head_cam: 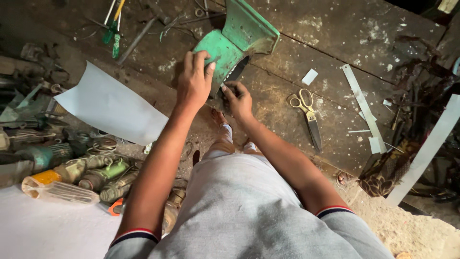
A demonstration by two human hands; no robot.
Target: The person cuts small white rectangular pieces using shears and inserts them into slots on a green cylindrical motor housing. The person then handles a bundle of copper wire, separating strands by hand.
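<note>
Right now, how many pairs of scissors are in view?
1: the scissors lie on the workbench, right of the right hand. Others may hide in the left-side clutter.

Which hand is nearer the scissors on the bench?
Right. The right hand is at the green machine, just left of the scissors; the left hand is farther left.

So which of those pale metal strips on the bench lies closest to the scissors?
The narrow strip running diagonally just right of the scissors. The wider strip sits farther right, at the bench edge; the small offcut is square.
</note>
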